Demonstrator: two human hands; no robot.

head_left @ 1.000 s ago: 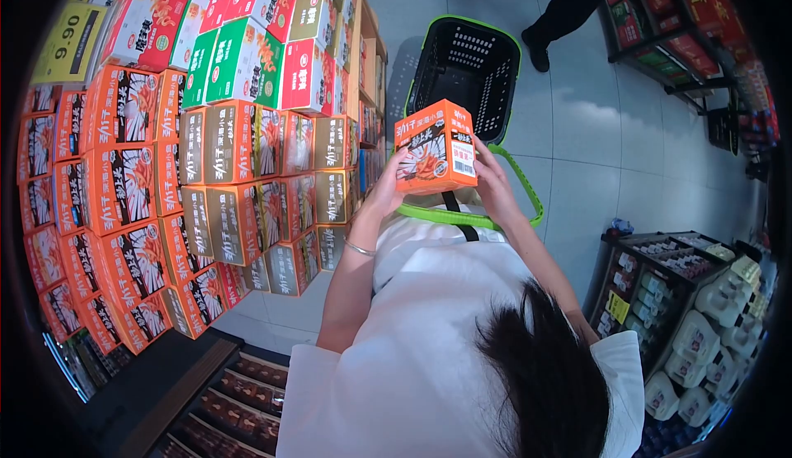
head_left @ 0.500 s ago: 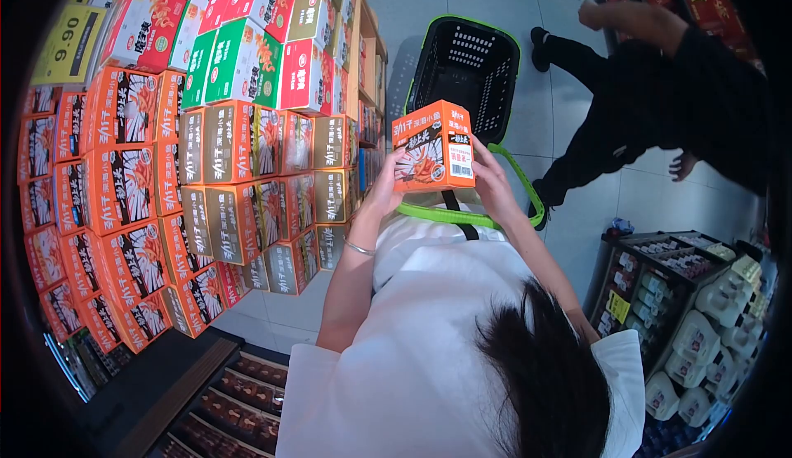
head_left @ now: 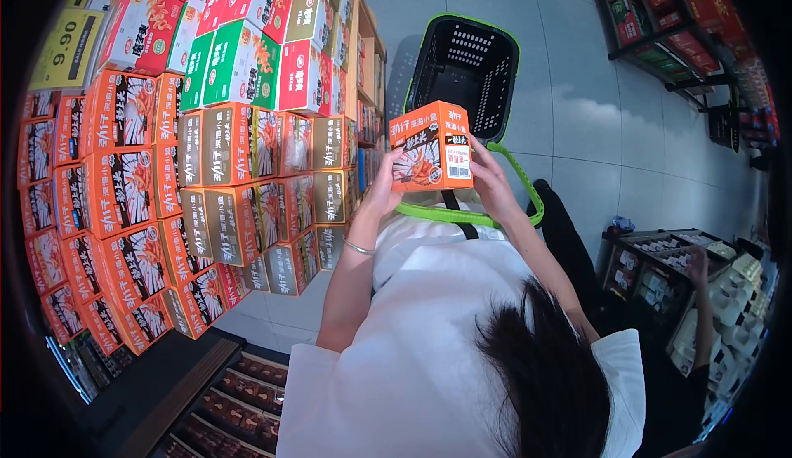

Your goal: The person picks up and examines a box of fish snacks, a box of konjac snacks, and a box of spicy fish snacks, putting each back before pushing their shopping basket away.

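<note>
Between both hands I hold an orange snack box point(head_left: 431, 148) upright, its printed front and a barcode side showing. My left hand point(head_left: 384, 181) grips its left side, the fingers partly behind it. On the box's right side is my right hand point(head_left: 488, 179), fingers wrapped along the edge. Just beyond the box stands a black shopping basket point(head_left: 469, 62) with a green rim. Its green handle point(head_left: 528, 181) curves toward me below my hands.
Stacked orange boxes point(head_left: 124, 186), brown boxes point(head_left: 227, 219) and red and green boxes point(head_left: 235, 62) fill the left side. A yellow price tag point(head_left: 68, 45) reads 9.90. Shelving point(head_left: 652, 12) stands far right. A person in dark clothes point(head_left: 569, 227) is close on my right.
The person in dark clothes has moved from the upper right down past my right side. The box stays in my hands, almost unmoved.
</note>
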